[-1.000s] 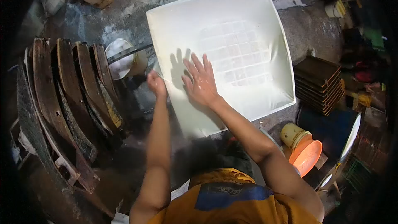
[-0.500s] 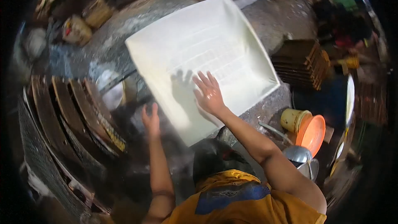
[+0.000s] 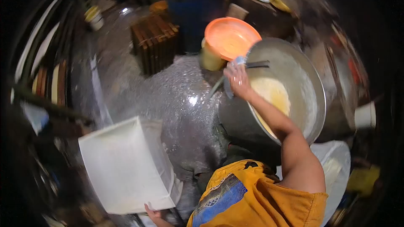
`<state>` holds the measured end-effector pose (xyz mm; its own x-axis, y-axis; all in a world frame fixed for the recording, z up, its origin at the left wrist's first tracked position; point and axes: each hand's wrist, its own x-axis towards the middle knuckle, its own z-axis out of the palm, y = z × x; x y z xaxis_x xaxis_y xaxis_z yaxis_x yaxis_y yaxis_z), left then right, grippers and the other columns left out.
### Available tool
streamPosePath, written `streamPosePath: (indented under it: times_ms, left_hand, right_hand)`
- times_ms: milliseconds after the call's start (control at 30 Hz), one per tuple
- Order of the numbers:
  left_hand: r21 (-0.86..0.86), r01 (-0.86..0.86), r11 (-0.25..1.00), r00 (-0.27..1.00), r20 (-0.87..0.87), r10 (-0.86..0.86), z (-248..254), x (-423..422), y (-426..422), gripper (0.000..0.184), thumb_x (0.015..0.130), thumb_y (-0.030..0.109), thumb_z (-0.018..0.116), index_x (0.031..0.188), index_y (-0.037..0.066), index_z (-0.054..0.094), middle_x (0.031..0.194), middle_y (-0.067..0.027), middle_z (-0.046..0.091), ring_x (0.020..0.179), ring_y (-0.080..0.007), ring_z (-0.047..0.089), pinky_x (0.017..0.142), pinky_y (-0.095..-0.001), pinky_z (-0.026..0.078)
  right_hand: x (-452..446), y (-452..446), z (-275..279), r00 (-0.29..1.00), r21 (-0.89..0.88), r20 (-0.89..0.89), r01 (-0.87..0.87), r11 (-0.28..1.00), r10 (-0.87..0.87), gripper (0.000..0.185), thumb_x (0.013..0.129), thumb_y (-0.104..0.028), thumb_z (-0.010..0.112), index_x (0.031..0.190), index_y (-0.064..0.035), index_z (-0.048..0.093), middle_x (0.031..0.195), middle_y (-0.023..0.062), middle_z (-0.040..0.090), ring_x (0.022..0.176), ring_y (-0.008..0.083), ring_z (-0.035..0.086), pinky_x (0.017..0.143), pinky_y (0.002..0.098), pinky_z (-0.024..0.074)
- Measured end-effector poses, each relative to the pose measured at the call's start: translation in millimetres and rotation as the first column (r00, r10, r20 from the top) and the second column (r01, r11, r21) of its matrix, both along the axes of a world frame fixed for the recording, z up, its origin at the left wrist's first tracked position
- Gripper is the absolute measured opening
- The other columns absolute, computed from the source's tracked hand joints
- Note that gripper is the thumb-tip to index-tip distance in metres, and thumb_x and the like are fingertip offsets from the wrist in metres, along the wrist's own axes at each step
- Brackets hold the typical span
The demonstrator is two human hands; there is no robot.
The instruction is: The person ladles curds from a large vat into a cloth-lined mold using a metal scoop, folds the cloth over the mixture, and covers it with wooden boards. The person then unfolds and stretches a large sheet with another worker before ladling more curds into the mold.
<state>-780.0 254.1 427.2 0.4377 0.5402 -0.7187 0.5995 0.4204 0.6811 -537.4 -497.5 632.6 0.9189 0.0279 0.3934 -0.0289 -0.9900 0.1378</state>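
Note:
My left hand (image 3: 154, 213) is at the lower edge of a white cloth-covered box shape (image 3: 126, 164), its visible fingers apart and touching or very near the cloth. On the other side, my right hand (image 3: 238, 80) is at the left rim of a large metal pot (image 3: 309, 80), fingers closed round something blurred. A dark handle (image 3: 257, 64) and a small bluish piece (image 3: 240, 60) show beside it. Pale yellow liquid (image 3: 273, 92) lies inside the pot. Just beyond my right hand, an orange basin (image 3: 233, 38) rests over a yellowish bucket (image 3: 210, 59).
A blue barrel (image 3: 191, 21) stands at the top, beside stacked wooden frames (image 3: 153, 44). Wet floor (image 3: 185, 96) lies between the box shape and the pot. A white container (image 3: 365, 115) is at the right, and a pale sheet or bag (image 3: 336, 164) below the pot.
The view has swung right, so the white box shape now appears lower left. My right hand has left its surface for the pot rim. My left hand has come to its lower edge.

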Motion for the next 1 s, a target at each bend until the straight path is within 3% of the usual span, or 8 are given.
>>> streamPosePath:
  times_ms: [133, 233, 300, 333, 400, 533, 833, 1000]
  left_hand:
    - [0.71, 0.548, 0.442, 0.786, -0.617, 0.017, 30, 23, -71, 0.059, 0.082, 0.047, 0.056, 0.1, -0.009, 0.057, 0.093, -0.0209, 0.062, 0.08, -0.0327, 0.06, 0.069, -0.0443, 0.05]
    - [0.747, 0.658, -0.092, 0.747, -0.633, 0.202, 47, 77, -139, 0.073, 0.08, 0.059, 0.056, 0.096, -0.012, 0.057, 0.089, -0.0249, 0.064, 0.074, -0.0352, 0.061, 0.063, -0.0452, 0.049]
    - [0.812, 0.442, -0.381, 0.791, -0.553, -0.26, 35, 107, -200, 0.072, 0.077, 0.052, 0.065, 0.1, -0.016, 0.055, 0.095, -0.0295, 0.063, 0.083, -0.0377, 0.062, 0.07, -0.0467, 0.049]
    - [0.816, 0.512, 0.268, 0.815, -0.363, -0.451, 73, 126, -300, 0.068, 0.075, 0.04, 0.071, 0.11, -0.015, 0.053, 0.101, -0.0284, 0.062, 0.098, -0.0362, 0.059, 0.08, -0.0433, 0.048]
    - [0.64, 0.766, -0.065, 0.42, -0.574, -0.703, 118, 162, -439, 0.061, 0.081, 0.026, 0.068, 0.123, -0.011, 0.043, 0.119, -0.0261, 0.05, 0.102, -0.034, 0.055, 0.091, -0.0421, 0.043]
    - [0.595, 0.802, -0.048, -0.068, 0.011, -0.998, 133, 202, -629, 0.049, 0.085, 0.01, 0.063, 0.127, -0.006, 0.042, 0.119, -0.0186, 0.051, 0.108, -0.0265, 0.051, 0.092, -0.0388, 0.043]
    - [0.722, 0.679, -0.131, 0.021, -0.197, -0.98, 92, 232, -823, 0.046, 0.09, 0.017, 0.06, 0.122, -0.01, 0.039, 0.117, -0.0225, 0.051, 0.103, -0.0274, 0.05, 0.092, -0.0374, 0.04]
    - [0.723, 0.65, -0.234, -0.02, -0.292, -0.956, 101, 229, -846, 0.046, 0.09, 0.014, 0.059, 0.122, -0.011, 0.037, 0.121, -0.0235, 0.048, 0.106, -0.0274, 0.048, 0.095, -0.0377, 0.039]
  right_hand:
    - [4, -152, -22, 0.71, -0.156, -0.503, 0.487, 0.859, -0.493, 0.021, 0.081, -0.016, 0.053, 0.094, -0.0084, 0.067, 0.098, 0.0098, 0.067, 0.099, 0.0266, 0.062, 0.081, 0.0411, 0.0448]
    - [3, -194, -64, 0.884, 0.042, -0.281, 0.399, 0.916, -0.373, 0.017, 0.078, -0.015, 0.054, 0.066, -0.0161, 0.066, 0.072, 0.005, 0.068, 0.069, 0.021, 0.066, 0.055, 0.0371, 0.045]
    - [-25, -199, -86, 0.925, 0.108, -0.218, 0.339, 0.935, -0.311, 0.009, 0.079, -0.016, 0.053, 0.072, -0.0125, 0.057, 0.065, 0.006, 0.062, 0.064, 0.0229, 0.063, 0.055, 0.0375, 0.0446]
    - [-52, -196, -103, 0.945, 0.174, -0.115, 0.324, 0.93, -0.307, 0.008, 0.082, -0.017, 0.051, 0.087, -0.0131, 0.055, 0.071, 0.0048, 0.062, 0.064, 0.0253, 0.062, 0.056, 0.0395, 0.0446]
    - [-96, -194, -110, 0.942, 0.634, -0.064, 0.293, 0.715, -0.33, 0.019, 0.076, -0.018, 0.06, 0.094, -0.014, 0.054, 0.078, 0.0091, 0.061, 0.074, 0.0318, 0.061, 0.061, 0.0438, 0.0464]
    - [-157, -187, -126, 0.845, 0.989, -0.134, 0.149, -0.014, -0.518, 0.019, 0.075, -0.008, 0.062, 0.091, -0.0049, 0.052, 0.088, 0.0134, 0.062, 0.085, 0.0321, 0.06, 0.07, 0.0434, 0.0459]
    - [-223, -318, -274, 0.266, 0.781, -0.506, -0.262, -0.567, -0.82, 0.021, 0.086, -0.019, 0.061, 0.09, -0.0022, 0.048, 0.061, 0.0059, 0.055, 0.045, 0.0136, 0.051, 0.042, 0.032, 0.0427]
    - [-220, -388, -382, -0.468, 0.733, -0.402, 0.351, -0.583, -0.787, 0.032, 0.086, -0.021, 0.052, 0.099, 0.0081, 0.048, 0.087, 0.025, 0.061, 0.08, 0.0418, 0.061, 0.073, 0.0473, 0.0488]
